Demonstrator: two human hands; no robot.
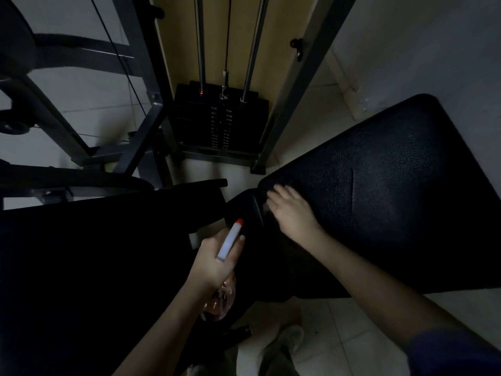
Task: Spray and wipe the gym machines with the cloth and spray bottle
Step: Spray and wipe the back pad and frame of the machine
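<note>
Shoes [290,336] stand on the pale tiled floor [352,335] at the bottom edge of the frame, with trouser legs just below them. At lower right, a dark blue sleeve [455,354] covers the upper part of the right arm, which runs bare up toward the centre.

Just below centre, the left hand [214,260] has its fingers wrapped around the neck of the spray bottle [230,240]. The bottle's white head points up and to the right and ends in an orange nozzle tip. Its clear, pinkish body hangs below the wrist. It is held in the air over a very dark padded seat [81,253] that fills the lower left.

Slightly above and to the right, the right hand [291,210] rests palm down on the narrow near end of the black padded bench [393,185], its fingers [273,198] bent over the edge of the pad. It is too dark there to tell whether they clasp anything. The bench widens toward the right side of the frame, and its surface has a pebbled grain.

Beyond the hands, in the upper centre, a black weight stack [219,123] sits on the floor with faint numbers down its face. Two shiny guide rods [200,44] and a thin cable [228,36] rise from it to the top edge, in front of a yellowish panel [179,50]. Grey frame uprights [303,85] flank the stack. More grey tubing and a thin cable cross the upper left.
</note>
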